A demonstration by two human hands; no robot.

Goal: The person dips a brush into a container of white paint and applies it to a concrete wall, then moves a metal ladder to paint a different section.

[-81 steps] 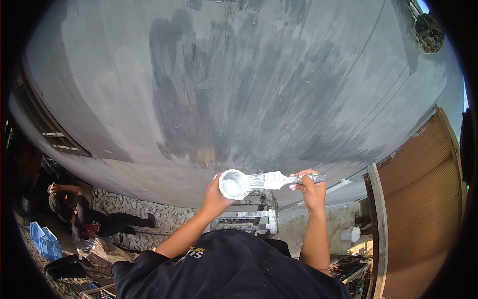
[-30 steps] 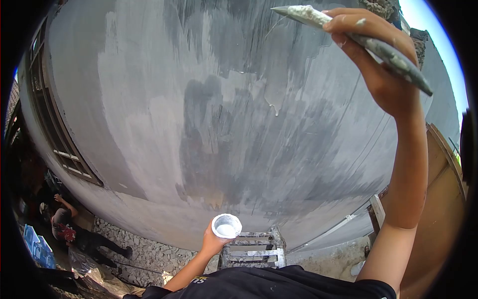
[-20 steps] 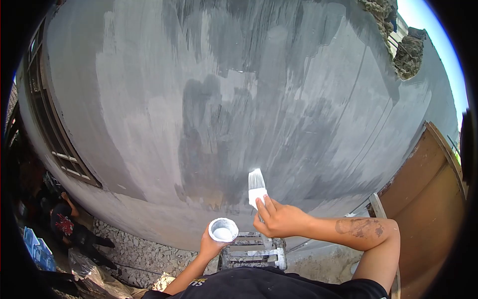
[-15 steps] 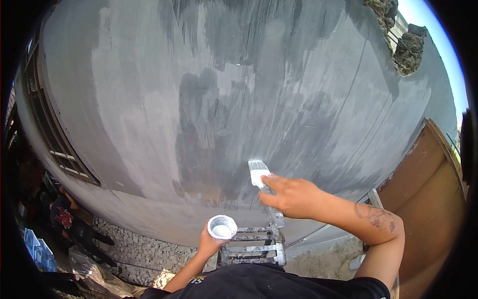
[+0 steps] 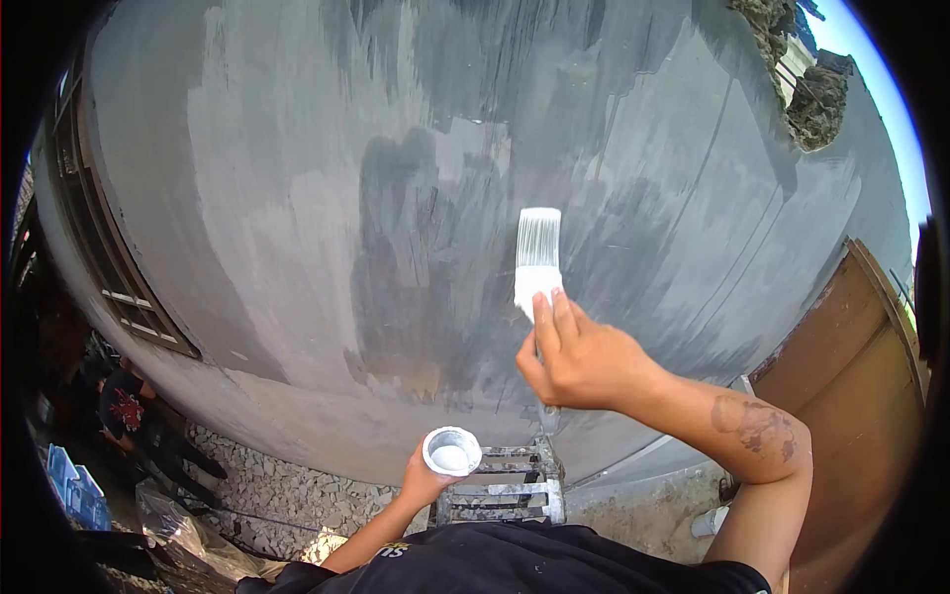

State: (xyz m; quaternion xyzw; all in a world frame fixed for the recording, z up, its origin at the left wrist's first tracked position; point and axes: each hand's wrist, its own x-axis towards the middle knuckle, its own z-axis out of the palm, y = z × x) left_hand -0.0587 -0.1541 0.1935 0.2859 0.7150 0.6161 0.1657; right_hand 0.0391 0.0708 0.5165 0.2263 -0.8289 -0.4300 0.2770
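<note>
My right hand (image 5: 584, 356) is closed round the handle of a wide paint brush (image 5: 539, 247), whose whitened bristles point up in front of the grey wall (image 5: 297, 218). Whether the bristles touch the wall cannot be told. Lower down, my left hand (image 5: 426, 475) grips a small round cup (image 5: 452, 452) with white paint inside, its mouth facing up. Light and dark grey streaks cover the wall around the brush.
A paint-spattered ladder (image 5: 500, 485) stands just below the brush hand. A person (image 5: 129, 411) in dark clothes is at the lower left, near blue crates (image 5: 79, 490) and gravel (image 5: 287, 485). Brown panels (image 5: 841, 396) rise at right; a window frame (image 5: 109, 257) is at left.
My right hand has moved up with the brush, which now stands more upright and looks larger. The cup in my left hand has shifted slightly right in view.
</note>
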